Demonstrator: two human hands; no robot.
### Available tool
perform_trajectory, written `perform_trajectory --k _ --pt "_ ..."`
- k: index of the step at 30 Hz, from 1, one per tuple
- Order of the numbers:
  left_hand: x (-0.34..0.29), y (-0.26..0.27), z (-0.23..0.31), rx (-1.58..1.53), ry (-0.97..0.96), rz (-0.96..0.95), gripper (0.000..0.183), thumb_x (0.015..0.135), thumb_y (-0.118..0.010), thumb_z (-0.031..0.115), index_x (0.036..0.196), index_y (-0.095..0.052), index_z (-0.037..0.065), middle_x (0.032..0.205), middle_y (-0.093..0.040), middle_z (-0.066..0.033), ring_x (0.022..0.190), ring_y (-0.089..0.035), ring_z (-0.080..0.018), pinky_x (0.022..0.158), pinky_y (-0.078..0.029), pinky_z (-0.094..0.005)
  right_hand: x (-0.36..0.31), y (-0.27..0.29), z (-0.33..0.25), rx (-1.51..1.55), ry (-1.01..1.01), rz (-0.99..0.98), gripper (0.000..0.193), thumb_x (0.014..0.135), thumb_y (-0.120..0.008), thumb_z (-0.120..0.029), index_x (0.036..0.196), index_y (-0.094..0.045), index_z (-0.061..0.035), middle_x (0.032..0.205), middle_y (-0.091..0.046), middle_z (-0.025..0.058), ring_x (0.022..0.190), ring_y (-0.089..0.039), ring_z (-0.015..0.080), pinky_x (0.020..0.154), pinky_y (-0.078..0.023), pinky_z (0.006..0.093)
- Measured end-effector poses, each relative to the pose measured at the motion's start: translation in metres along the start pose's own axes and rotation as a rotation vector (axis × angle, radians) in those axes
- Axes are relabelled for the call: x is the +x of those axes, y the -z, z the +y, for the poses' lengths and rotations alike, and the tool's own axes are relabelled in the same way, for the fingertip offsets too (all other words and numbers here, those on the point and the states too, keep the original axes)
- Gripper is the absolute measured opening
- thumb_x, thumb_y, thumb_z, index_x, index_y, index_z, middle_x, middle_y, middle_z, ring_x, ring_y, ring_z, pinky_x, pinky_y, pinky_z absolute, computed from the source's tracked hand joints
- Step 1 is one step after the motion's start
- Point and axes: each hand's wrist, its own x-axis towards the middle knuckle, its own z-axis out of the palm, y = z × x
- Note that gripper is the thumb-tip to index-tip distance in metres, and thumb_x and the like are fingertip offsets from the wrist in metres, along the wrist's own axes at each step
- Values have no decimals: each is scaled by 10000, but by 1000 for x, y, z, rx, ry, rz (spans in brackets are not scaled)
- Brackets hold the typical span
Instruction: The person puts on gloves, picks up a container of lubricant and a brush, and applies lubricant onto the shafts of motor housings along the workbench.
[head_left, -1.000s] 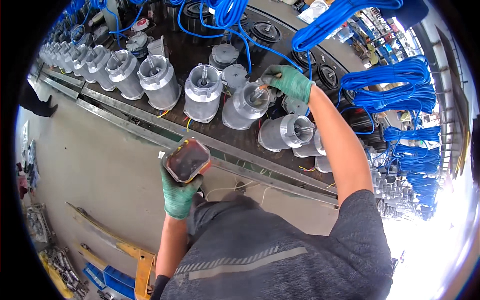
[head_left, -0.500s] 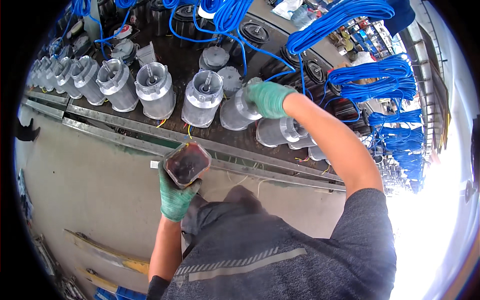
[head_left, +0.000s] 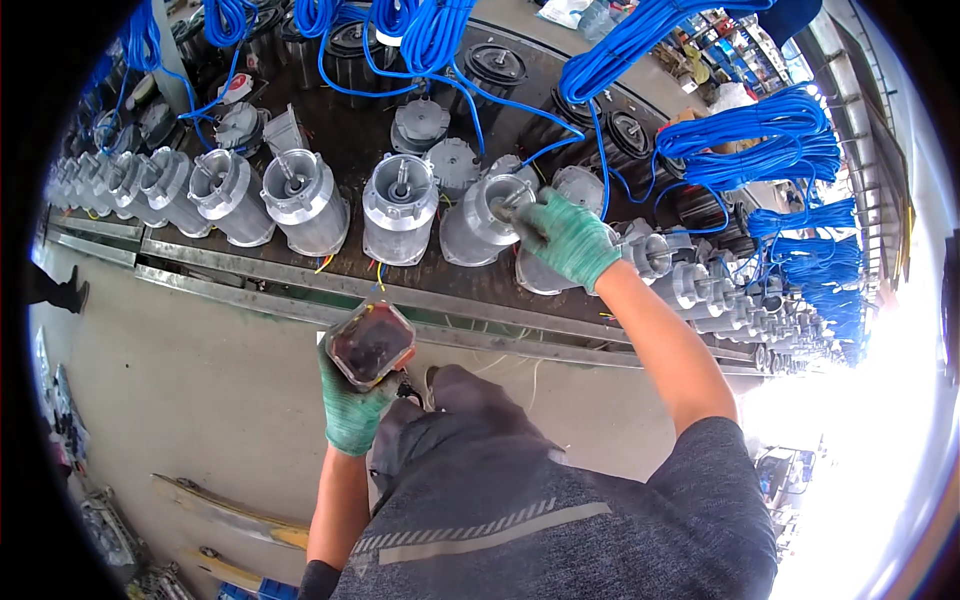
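My left hand (head_left: pixel 352 405), in a green knit glove, grips a see-through tub (head_left: pixel 372 345) with cut corners and a dark reddish-brown residue inside. It is held beside the bench's front edge, tilted toward me. My right hand (head_left: pixel 570 238), gloved the same way, is at the open top of a grey metal motor housing (head_left: pixel 470 232). Its fingers are bent together by the rim and look blurred; what they hold, if anything, I cannot make out. Left of it stands another upright motor housing (head_left: pixel 398 225) with a shaft in its middle and coloured wires at its foot.
More motor housings (head_left: pixel 305 205) line the bench both ways. Behind them lie round grey end covers (head_left: pixel 420 122) and dark motors (head_left: pixel 495 65) with blue cable coils (head_left: pixel 745 135). A metal rail (head_left: pixel 230 295) runs along the bench front. Curved yellowish pieces (head_left: pixel 230 515) lie on the floor.
My right hand has shifted slightly right and down, uncovering the housing's open top and shaft. My left hand keeps the tub in nearly the same place. The view has turned a little.
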Motion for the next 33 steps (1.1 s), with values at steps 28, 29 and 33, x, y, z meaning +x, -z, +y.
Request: perform_trajectory --k 28,29,33 --pt "45 -92 51 246 -202 -108 947 661 -853 -37 1470 -367 45 1422 -519 -118 1321 -529 -226 1121 -461 -401 -84 87 -11 931 149 426 211 817 -785 13 994 -687 -45 843 -724 69 680 -697 155 630 -548 299" --pt "48 -94 53 240 -201 -115 947 661 -853 -37 1470 -367 45 1422 -519 -118 1321 -529 -226 1121 -461 -401 -81 91 -18 913 199 426 210 813 -789 9 988 -691 -49 835 -724 68 673 -700 165 632 -549 306" --pt "59 -86 59 352 -307 -171 977 658 -890 -13 1479 -364 54 1424 -495 -112 1318 -518 -226 1116 -458 -390 -64 101 -56 732 185 350 182 817 -777 -24 976 -702 -72 795 -716 108 681 -716 294 631 -563 367"
